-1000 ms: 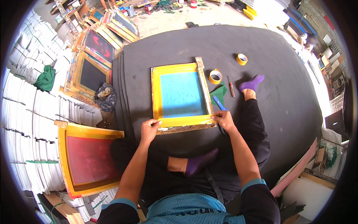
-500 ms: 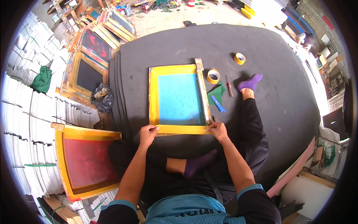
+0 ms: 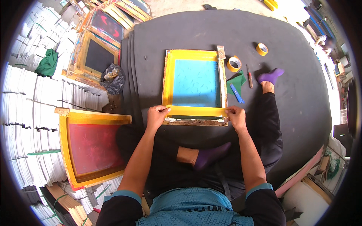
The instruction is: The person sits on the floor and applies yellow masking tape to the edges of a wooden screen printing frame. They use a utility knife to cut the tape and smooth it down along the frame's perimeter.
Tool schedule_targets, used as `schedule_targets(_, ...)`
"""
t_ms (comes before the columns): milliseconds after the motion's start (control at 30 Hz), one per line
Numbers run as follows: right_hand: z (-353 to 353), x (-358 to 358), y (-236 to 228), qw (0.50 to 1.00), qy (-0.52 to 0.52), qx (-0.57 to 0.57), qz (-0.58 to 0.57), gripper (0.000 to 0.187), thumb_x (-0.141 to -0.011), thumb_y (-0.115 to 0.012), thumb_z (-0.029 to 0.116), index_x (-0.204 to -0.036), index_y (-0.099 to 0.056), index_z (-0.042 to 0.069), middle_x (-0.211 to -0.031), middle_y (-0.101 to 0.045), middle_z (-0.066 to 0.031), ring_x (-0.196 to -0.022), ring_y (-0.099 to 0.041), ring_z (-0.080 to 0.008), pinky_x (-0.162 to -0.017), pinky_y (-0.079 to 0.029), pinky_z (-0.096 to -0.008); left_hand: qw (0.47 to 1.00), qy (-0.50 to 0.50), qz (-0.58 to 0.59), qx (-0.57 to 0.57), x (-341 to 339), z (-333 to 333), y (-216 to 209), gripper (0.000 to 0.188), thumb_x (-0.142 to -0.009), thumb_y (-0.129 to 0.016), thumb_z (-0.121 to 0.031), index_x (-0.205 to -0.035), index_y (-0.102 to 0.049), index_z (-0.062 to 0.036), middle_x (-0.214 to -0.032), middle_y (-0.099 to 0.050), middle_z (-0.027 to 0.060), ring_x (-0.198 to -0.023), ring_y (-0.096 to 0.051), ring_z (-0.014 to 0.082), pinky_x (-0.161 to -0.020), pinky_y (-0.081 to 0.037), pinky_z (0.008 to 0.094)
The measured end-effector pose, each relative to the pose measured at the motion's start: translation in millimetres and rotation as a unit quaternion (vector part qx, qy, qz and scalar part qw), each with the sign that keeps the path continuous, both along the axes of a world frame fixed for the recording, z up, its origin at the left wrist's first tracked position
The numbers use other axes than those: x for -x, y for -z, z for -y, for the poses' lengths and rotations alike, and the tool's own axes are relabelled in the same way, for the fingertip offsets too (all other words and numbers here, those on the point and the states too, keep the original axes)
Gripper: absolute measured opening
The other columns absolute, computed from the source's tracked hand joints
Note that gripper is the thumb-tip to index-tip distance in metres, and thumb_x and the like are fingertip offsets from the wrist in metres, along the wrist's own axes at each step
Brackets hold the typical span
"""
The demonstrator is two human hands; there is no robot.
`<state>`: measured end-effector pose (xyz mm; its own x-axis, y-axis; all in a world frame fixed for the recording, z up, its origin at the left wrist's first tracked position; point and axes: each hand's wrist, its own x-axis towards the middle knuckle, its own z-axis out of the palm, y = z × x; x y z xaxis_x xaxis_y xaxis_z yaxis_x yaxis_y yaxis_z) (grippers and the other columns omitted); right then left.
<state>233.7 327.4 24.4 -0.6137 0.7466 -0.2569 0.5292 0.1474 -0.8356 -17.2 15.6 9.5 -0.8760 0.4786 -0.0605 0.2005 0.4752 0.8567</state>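
Note:
Between my two hands a strip of yellow tape (image 3: 197, 111) is stretched flat across the near end of a wooden screen-printing frame (image 3: 164, 84). My left hand (image 3: 156, 116) pinches its left end, and my right hand (image 3: 236, 117) pinches the other end by the frame's right bar. Blue mesh (image 3: 196, 83) fills the frame, and yellow tape covers its far and left inner borders. A dark gap shows between the strip and the near bar. Whether the strip touches the mesh, I cannot tell.
Right of the frame lie two tape rolls (image 3: 235, 69), a green cloth (image 3: 238, 80), a blue cutter knife (image 3: 236, 93) and a thin tool with a reddish handle (image 3: 251, 81). A red-mesh frame (image 3: 96, 147) leans at my left, before stacked white sheets (image 3: 22, 124). Black padding (image 3: 294, 94) lies underneath.
Both hands have carried the tape strip away from me, off the near bar and closer to the blue mesh. The whole view has also shifted, so everything sits differently in the picture.

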Motion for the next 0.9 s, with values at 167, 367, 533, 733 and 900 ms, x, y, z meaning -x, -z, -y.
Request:
schedule_targets(167,1,2,6,0.999,0.000,-0.021,0.027,0.020,-0.088,-0.078,0.014,-0.104,-0.080,0.002,-0.075,-0.075,-0.0107,-0.061,-0.070,-0.0160,-0.063,-0.055,-0.0340,0.999,0.017,0.009,0.049,3,-3,-1,0.027,-0.086,-0.086,-0.019,-0.098,-0.079,0.0043,-0.081,-0.078,0.0169,-0.071,-0.075,0.0187,-0.067,-0.055,0.0339)
schedule_targets(367,7,6,10,0.999,0.001,-0.031,0.041,0.022,-0.089,-0.078,0.010,-0.108,-0.078,-0.001,-0.076,-0.074,-0.0085,-0.061,-0.066,-0.0109,-0.061,-0.054,-0.0307,0.998,0.017,-0.010,0.060,4,-6,2,0.027,-0.086,-0.086,-0.019,-0.098,-0.079,0.0045,-0.084,-0.078,0.0189,-0.073,-0.076,0.0219,-0.068,-0.056,0.0347)
schedule_targets(533,3,9,16,0.996,-0.009,-0.061,0.066,0.024,-0.087,-0.079,0.015,-0.108,-0.080,0.005,-0.084,-0.078,-0.0173,-0.079,-0.077,-0.0276,-0.077,-0.059,-0.0386,0.998,0.021,-0.017,0.054,9,-7,8,0.027,-0.085,-0.086,-0.018,-0.098,-0.079,0.0048,-0.086,-0.078,0.0205,-0.076,-0.078,0.0251,-0.071,-0.058,0.0351)
schedule_targets(733,3,16,8,0.995,-0.005,-0.059,0.086,0.026,-0.087,-0.078,0.016,-0.110,-0.080,0.005,-0.091,-0.078,-0.0205,-0.086,-0.078,-0.0311,-0.081,-0.060,-0.0407,0.996,0.036,-0.005,0.077,12,-11,2,0.026,-0.085,-0.086,-0.017,-0.099,-0.079,0.0040,-0.089,-0.078,0.0207,-0.079,-0.078,0.0272,-0.072,-0.058,0.0357)
schedule_targets(900,0,14,14,0.993,-0.018,-0.089,0.069,0.035,-0.087,-0.079,0.015,-0.120,-0.077,0.006,-0.088,-0.078,-0.0191,-0.084,-0.077,-0.0308,-0.079,-0.059,-0.0419,0.994,0.058,0.009,0.092,18,-9,12,0.027,-0.086,-0.086,-0.017,-0.102,-0.079,0.0026,-0.087,-0.078,0.0196,-0.076,-0.077,0.0235,-0.070,-0.057,0.0351)
